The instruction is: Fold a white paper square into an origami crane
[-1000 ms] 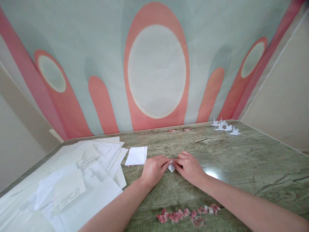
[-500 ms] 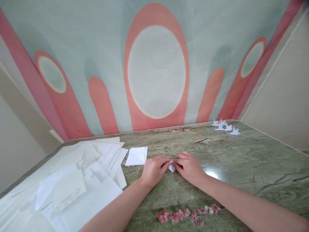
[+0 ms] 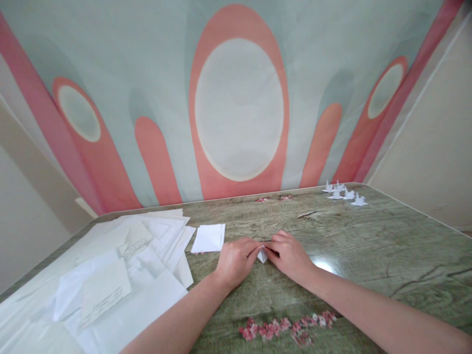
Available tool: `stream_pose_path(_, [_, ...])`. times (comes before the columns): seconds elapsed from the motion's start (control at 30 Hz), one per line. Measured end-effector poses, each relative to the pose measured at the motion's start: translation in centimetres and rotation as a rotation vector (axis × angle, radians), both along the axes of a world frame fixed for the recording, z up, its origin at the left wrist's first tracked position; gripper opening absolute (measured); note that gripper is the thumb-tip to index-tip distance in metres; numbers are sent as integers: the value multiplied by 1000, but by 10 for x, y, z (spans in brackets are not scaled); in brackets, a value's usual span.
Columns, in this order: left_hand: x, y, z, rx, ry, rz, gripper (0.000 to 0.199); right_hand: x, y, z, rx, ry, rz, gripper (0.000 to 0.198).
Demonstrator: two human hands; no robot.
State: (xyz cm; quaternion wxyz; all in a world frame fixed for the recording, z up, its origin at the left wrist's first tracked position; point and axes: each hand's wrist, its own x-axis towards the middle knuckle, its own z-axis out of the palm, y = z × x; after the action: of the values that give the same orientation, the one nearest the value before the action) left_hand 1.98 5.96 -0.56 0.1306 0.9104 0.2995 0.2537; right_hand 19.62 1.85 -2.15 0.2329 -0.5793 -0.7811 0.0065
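The small, white, folded-paper piece (image 3: 262, 255) is located between the left hand (image 3: 236, 259) and right hand (image 3: 289, 255). Both hands are curled, fingertips pinching its upper edges. White square paper sheets (image 3: 208, 238) lie beside the left hand.

On the table (image 3: 368, 246), papers (image 3: 147, 295) lie left, folded piece (image 3: 262, 255) mid-table, cranes (image 3: 336, 196) far right.

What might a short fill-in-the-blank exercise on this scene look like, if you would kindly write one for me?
1. The left hand and the right hand together hold a small folded piece of white ____.
2. The hand nearer the square stack is the ____ one.
3. The white folded figures stand near the far ____ corner of the table.

Missing words: paper; left; right.
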Motion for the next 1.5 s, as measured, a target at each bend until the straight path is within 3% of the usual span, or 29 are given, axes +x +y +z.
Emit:
stream_pose_path(0.6, [4, 3, -2, -45, 52, 30, 16, 7, -5, 5, 6, -24, 23, 18])
stream_pose_path(1.03, [4, 3, -1, -11, 76, 22, 15, 15, -2, -3, 141, -97, 88, 14])
stream_pose_path(1.5, [5, 2, -3, 58, 110, -16, 15, 11, -4, -1, 157, -154, 110, 11])
